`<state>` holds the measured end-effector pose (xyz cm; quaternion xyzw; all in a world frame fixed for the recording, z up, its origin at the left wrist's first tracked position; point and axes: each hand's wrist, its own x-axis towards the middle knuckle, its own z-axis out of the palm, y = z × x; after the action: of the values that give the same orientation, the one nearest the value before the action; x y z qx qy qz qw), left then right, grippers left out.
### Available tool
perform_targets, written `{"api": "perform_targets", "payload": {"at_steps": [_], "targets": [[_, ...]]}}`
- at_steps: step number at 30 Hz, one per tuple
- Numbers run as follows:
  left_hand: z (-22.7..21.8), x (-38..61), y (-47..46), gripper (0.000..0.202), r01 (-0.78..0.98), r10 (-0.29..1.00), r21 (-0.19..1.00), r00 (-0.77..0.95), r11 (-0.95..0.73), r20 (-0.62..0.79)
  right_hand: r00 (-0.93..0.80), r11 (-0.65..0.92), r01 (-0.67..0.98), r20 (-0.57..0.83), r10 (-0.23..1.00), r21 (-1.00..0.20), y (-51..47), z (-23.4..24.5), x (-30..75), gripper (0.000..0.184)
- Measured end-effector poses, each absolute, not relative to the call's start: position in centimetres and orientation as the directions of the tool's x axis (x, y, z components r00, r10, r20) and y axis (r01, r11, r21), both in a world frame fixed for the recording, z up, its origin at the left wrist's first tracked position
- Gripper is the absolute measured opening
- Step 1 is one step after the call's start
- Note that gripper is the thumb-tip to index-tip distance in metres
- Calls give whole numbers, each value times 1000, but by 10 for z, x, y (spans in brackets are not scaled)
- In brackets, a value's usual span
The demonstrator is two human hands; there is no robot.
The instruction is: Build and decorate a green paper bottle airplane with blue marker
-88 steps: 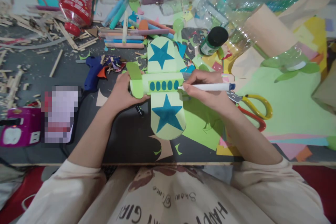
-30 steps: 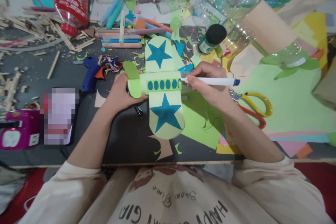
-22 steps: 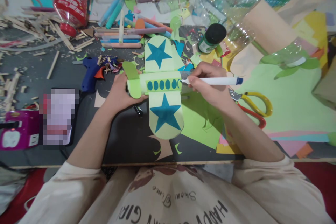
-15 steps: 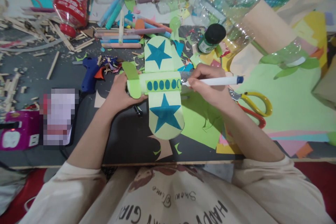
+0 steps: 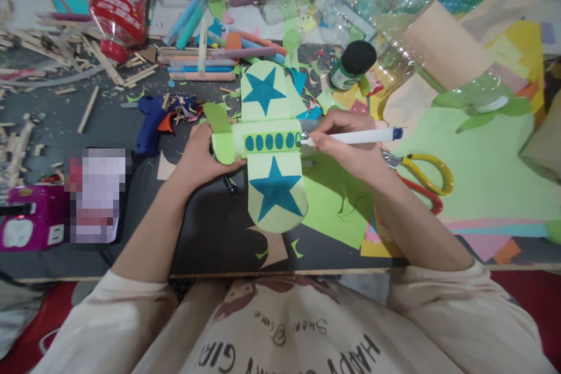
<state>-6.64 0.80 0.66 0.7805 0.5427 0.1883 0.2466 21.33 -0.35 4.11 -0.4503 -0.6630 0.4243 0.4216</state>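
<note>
A pale green paper airplane model (image 5: 263, 130) lies before me, its body crosswise and one wing up, one down. Each wing bears a blue star (image 5: 276, 190). Along the body runs a strip with several blue ovals (image 5: 269, 142); the rightmost is an outline, partly filled. My left hand (image 5: 199, 155) wraps round the tail end, its fingers partly hidden behind it. In my right hand (image 5: 344, 137) a white marker pen (image 5: 363, 136) is pinched, blue at its back end. Its tip touches the strip at the rightmost oval.
Scissors (image 5: 427, 175) lie right of my right forearm, on green paper. A blue glue gun (image 5: 151, 123) and a phone (image 5: 99, 193) are at left. Markers (image 5: 201, 70), a black-capped bottle (image 5: 354, 64) and a red-labelled plastic bottle (image 5: 120, 6) lie beyond, among scraps and wooden sticks.
The outline of the rightmost oval has become closed and darker inside. The marker and my right hand have shifted very slightly; my left hand holds the airplane as before.
</note>
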Motion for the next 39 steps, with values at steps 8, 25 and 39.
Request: {"api": "perform_targets", "payload": {"at_steps": [8,25,39], "targets": [[9,-66,7,62,756,943,593,333,-277,16,-123,119,254,90,988,-960,-5,41,210,29],[12,-63,8,63,752,947,606,322,-258,2,-209,213,305,153,966,-928,-5,40,212,22],[11,-65,8,62,744,944,613,330,-266,9,-127,117,233,88,988,-965,-2,38,212,22]]}}
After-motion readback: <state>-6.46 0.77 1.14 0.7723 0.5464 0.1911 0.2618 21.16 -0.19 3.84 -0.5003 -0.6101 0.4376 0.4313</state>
